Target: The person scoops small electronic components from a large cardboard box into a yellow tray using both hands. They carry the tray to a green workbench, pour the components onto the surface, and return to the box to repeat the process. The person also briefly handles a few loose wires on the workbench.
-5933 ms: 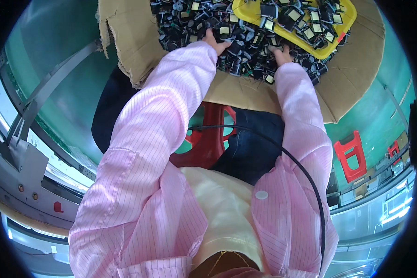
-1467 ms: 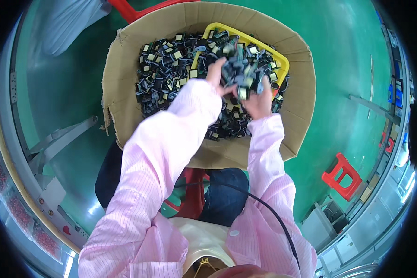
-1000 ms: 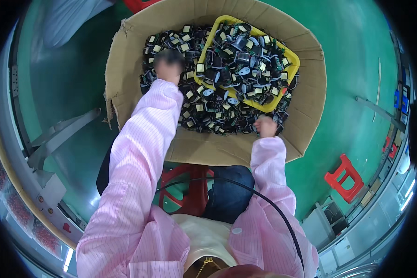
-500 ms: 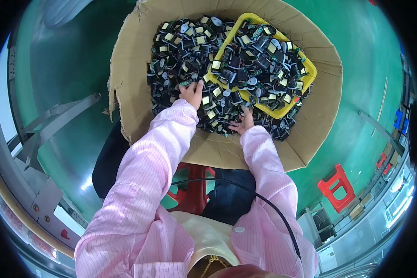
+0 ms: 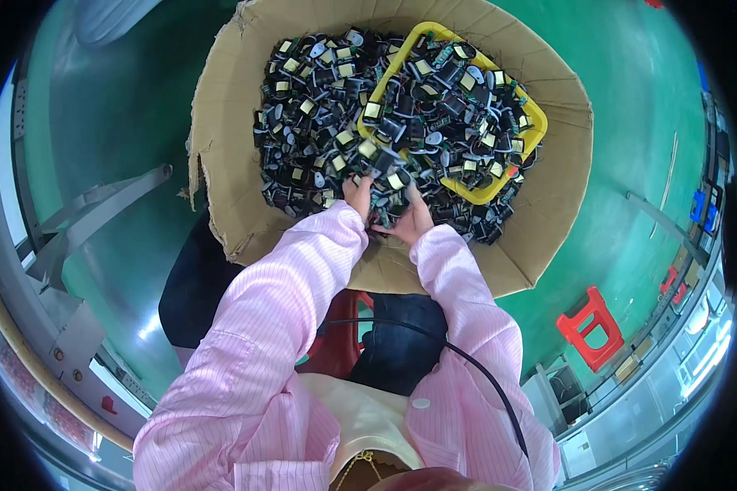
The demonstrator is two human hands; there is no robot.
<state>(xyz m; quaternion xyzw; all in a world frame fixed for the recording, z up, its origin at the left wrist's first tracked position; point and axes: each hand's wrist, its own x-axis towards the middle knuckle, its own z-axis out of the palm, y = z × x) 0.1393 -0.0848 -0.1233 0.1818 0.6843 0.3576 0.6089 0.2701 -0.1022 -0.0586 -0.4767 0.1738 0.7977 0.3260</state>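
A large pile of small electronic parts [image 5: 311, 123] lies in the cardboard box [image 5: 229, 106]. The parts are black, with pale yellow patches, green circuit boards and grey wires. At the near side of the pile, my left hand [image 5: 358, 196] and my right hand [image 5: 413, 219] curve around a clump of parts [image 5: 387, 182] from both sides. Some of the clump is blurred, and many of my fingertips are hidden among the parts. Just beyond my right hand, a yellow tray [image 5: 534, 116], heaped with the same parts, rests tilted on the pile.
The box has a torn left edge and stands close in front of my knees. Beneath me is a red stool [image 5: 336, 344]. A black cable [image 5: 487, 368] runs across my lap. A red plastic stool [image 5: 590, 329] stands on the green floor to the right, and metal legs [image 5: 98, 214] are at left.
My hands have come together from apart, the left moving right and nearer, the right moving left. A clump of parts is now gathered between them. The whole view has shifted slightly.
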